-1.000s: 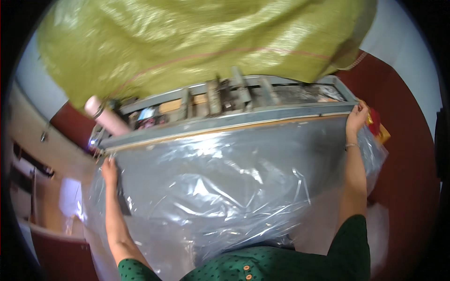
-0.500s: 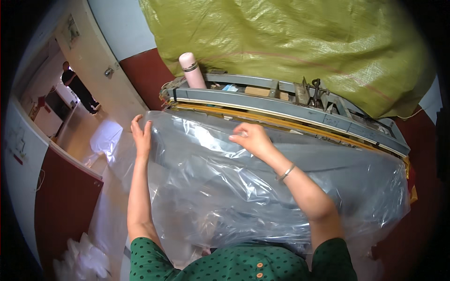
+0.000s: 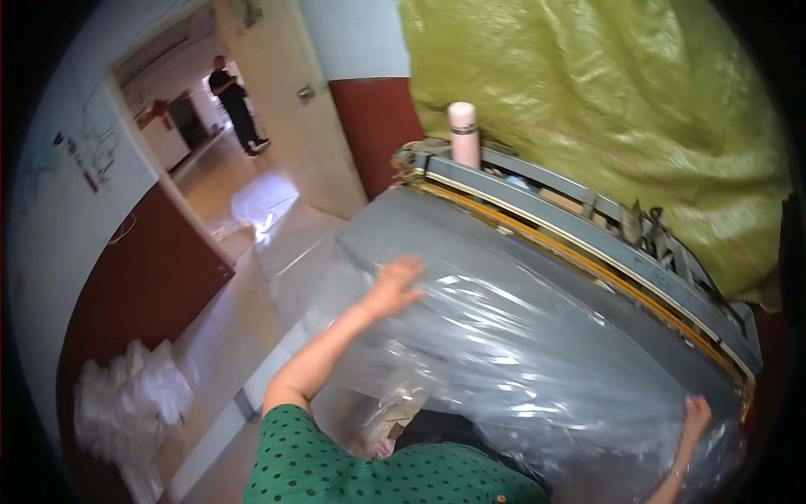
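Head view: clear film [image 3: 495, 336] lies wrinkled over the grey table [image 3: 378, 220], sagging off its near edge toward the wearer.
Left hand [image 3: 396, 286]: above the left part of the film, fingers spread and grasping nothing; blurred, contact cannot be told.
Right hand [image 3: 695, 415]: at the film's right end, fingers curled; cannot tell whether film is pinched.
Rail [image 3: 571, 220]: grey, along the table's far side.
Flask [image 3: 463, 139]: pink, upright at the rail's left end.
Cover [image 3: 588, 76]: yellow-green, beyond the rail.
Doorway, far left: person [image 3: 235, 105] standing.
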### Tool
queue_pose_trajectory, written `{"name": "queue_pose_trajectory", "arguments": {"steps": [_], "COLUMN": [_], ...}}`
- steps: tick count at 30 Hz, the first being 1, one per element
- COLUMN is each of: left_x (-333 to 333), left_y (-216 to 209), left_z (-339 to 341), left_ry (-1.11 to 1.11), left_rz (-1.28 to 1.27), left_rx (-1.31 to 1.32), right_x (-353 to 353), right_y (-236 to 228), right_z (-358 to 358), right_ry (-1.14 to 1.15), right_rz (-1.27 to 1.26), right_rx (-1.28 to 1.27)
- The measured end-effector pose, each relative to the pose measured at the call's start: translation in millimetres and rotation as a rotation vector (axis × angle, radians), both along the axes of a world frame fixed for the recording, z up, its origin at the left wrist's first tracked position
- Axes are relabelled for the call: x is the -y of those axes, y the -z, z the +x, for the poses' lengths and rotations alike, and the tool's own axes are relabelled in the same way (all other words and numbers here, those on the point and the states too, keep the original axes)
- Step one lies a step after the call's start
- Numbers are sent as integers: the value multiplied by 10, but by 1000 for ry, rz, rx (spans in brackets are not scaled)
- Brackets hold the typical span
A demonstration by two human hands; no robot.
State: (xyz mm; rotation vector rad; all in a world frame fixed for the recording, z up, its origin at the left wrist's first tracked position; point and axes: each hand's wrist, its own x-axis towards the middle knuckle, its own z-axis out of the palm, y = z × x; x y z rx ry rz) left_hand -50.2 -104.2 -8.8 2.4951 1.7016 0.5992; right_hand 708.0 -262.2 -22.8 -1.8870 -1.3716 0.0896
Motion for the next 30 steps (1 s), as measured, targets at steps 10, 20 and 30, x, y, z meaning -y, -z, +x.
{"name": "queue_pose_trajectory", "arguments": {"steps": [10,20,30], "left_x": [903,-140,-48], "left_y": [-312,-111,-406], "left_z": [1404,941,1073], "left_ry": [406,188,155], "left_rz": [-115,-63,71], "left_rx": [57,-14,271], "right_x": [832,925,917], "right_y": [59,192,132], "right_z": [1590,1661,1650], "right_ry": [762,888,1019], "right_rz": [-508,-487,-418], "right_rx": [420,523,392]}}
